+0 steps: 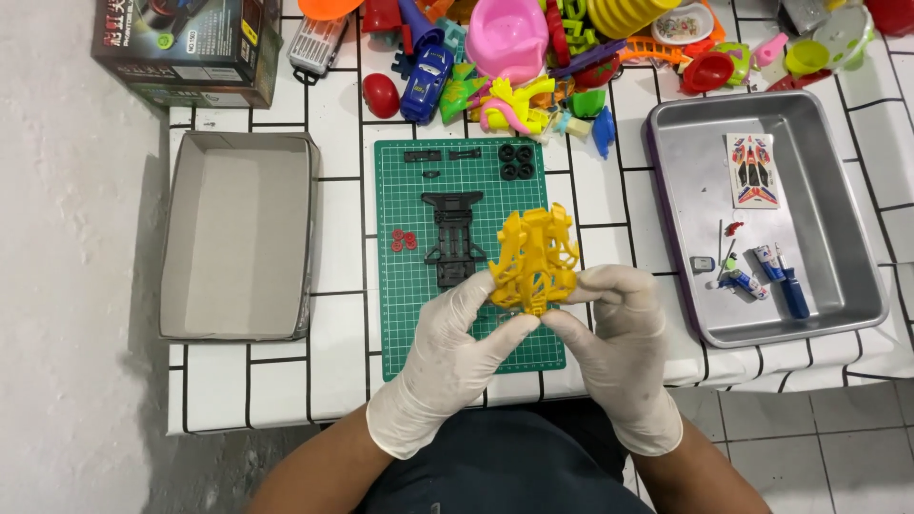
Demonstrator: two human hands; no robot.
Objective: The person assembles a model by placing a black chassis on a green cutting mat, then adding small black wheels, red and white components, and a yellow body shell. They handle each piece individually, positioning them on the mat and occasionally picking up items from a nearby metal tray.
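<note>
We note the left hand (457, 338) and right hand (614, 328), both gloved, fingers grasping 1 yellow model car body (535, 259) above the green cutting mat (409, 314), beside a black chassis (453, 238).

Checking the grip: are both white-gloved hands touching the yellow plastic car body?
Touching: the head view shows left hand and right hand fingertips pinching the yellow plastic car body.

One yellow car body (534, 259), one black chassis (453, 238), four black tyres (517, 161), one metal tray (852, 286), one open cardboard box (238, 238)
</note>
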